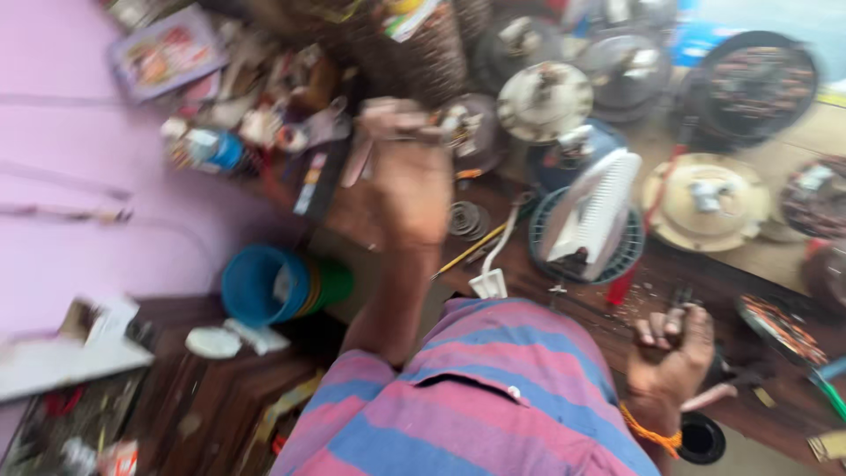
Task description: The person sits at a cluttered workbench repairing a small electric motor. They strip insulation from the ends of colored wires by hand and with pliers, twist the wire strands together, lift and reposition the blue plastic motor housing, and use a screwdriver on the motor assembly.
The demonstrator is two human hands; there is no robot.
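A dark, scuffed wooden workbench (564, 282) carries round metal motor housings (545, 99) just beyond the raised left hand (401, 189), blurred, its grasp impossible to tell. Low at the bench edge, the right hand (671, 353) is clenched around thin dark pliers (680, 300). A ribbed white fan cover (592, 211) stands between the 2 hands.

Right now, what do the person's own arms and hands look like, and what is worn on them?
Both forearms are bare; the left hand is motion-blurred and shows nothing worn that I can make out. The right hand has an orange thread band around the wrist. The short-sleeved shirt has pink, purple and blue stripes.
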